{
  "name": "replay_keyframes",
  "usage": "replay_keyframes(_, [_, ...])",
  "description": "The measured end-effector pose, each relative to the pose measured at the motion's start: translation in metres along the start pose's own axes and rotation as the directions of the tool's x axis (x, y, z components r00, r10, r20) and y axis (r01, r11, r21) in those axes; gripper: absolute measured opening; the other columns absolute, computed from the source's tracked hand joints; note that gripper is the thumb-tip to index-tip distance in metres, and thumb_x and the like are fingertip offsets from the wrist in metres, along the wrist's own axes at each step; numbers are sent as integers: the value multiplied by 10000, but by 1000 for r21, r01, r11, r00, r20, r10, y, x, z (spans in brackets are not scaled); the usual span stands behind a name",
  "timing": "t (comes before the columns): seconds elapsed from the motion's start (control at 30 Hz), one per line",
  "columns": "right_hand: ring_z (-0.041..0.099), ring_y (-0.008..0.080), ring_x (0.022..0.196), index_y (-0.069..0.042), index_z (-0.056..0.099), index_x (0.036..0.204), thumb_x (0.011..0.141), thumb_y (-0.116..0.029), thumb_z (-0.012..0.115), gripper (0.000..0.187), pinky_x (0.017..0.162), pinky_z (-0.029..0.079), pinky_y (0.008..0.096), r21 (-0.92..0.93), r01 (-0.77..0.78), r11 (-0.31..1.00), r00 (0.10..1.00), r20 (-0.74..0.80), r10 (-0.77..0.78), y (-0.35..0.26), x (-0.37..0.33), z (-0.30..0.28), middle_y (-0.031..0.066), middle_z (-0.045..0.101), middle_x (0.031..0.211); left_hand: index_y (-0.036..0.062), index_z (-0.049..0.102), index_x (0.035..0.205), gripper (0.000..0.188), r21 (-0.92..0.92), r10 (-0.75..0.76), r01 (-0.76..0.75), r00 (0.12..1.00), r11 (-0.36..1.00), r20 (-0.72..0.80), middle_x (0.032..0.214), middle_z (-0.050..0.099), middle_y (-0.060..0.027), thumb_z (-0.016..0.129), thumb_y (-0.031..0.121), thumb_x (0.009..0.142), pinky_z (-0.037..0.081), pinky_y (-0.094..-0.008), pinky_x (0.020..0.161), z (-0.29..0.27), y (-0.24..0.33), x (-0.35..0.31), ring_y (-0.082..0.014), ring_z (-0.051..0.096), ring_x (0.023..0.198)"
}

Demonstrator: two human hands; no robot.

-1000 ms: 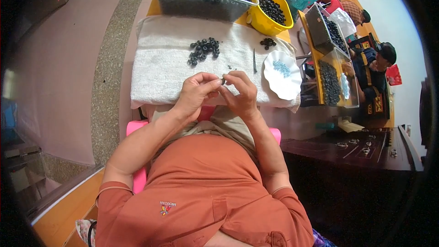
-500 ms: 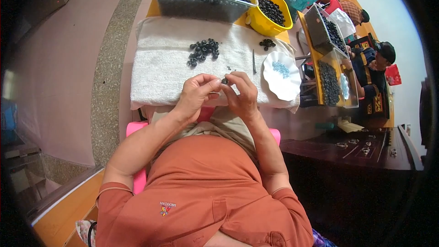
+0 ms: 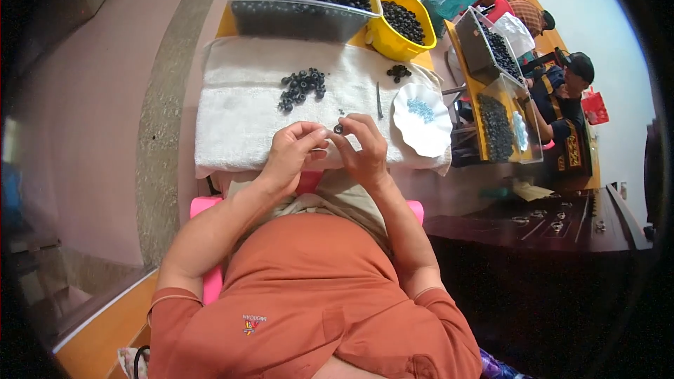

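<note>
My right hand [image 3: 364, 149] pinches a small black ring-shaped part [image 3: 338, 128] between thumb and forefinger, its round opening showing. Beside it my left hand [image 3: 293, 151] is closed, thumb against the fingers. Whatever lies in that left pinch is too small to make out. Both hands are over the near edge of a white towel [image 3: 232, 109]. Ahead of them on the towel is a loose pile of similar black parts [image 3: 303, 89]. A thin dark stick-like tool [image 3: 380, 100] lies to the right, next to a white scalloped plate [image 3: 441, 137] with tiny light-blue pieces [image 3: 420, 110].
A smaller black cluster [image 3: 399, 72] sits beyond the tool. At the back stand a clear bin [image 3: 302, 10] and a yellow tub [image 3: 394, 48], both full of black parts. Rightward, a co-worker [image 3: 572, 91] sits by another clear bin [image 3: 528, 151]. A dark wooden surface [image 3: 491, 228] is near right.
The right hand has turned the black part so its ring opening shows more, and the left fingertips are slightly farther from it. The whole view has shifted a little.
</note>
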State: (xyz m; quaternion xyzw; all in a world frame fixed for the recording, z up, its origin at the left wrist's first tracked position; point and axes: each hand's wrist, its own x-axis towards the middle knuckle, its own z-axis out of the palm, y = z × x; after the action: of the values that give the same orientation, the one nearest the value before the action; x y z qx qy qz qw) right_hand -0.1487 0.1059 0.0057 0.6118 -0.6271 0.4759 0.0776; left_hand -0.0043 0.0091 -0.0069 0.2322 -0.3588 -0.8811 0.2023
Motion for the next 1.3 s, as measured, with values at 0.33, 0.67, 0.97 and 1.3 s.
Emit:
replay_keyframes(0.33, [651,184,751,8,607,1023,756,66,735,302,682,522,279,-40,-20,999,991,-133,15,5,33,-32,120,645,901,39,626,1019,126,1,-13,13,1000,1000,3,1004,674,-61,637,140,943,535,-240,738,-1,0,1,-87,609,832])
replay_keyframes(0.67, [608,114,829,27,625,1137,868,-14,715,286,729,515,248,-251,85,964,888,-420,-188,14,103,-92,87,646,1007,45,632,1005,110,21,-28,28,999,999,-18,995,681,-49,641,134,941,539,-231,721,0,3,0,-76,616,811])
replay_keyframes(0.97, [621,109,819,13,627,1156,862,-34,731,315,729,536,246,-239,117,964,859,-462,-218,21,116,-98,79,647,992,50,638,996,103,30,-26,26,999,999,-20,971,685,-48,658,128,931,548,-233,703,0,4,1,-74,621,799])
replay_keyframes(1.3, [642,107,740,4,686,1081,830,-67,752,269,678,518,254,-322,21,946,812,-547,-204,48,159,-104,79,695,903,49,631,1008,112,37,-45,47,998,998,-32,991,683,-46,649,131,933,540,-234,701,0,5,-2,-78,619,791])
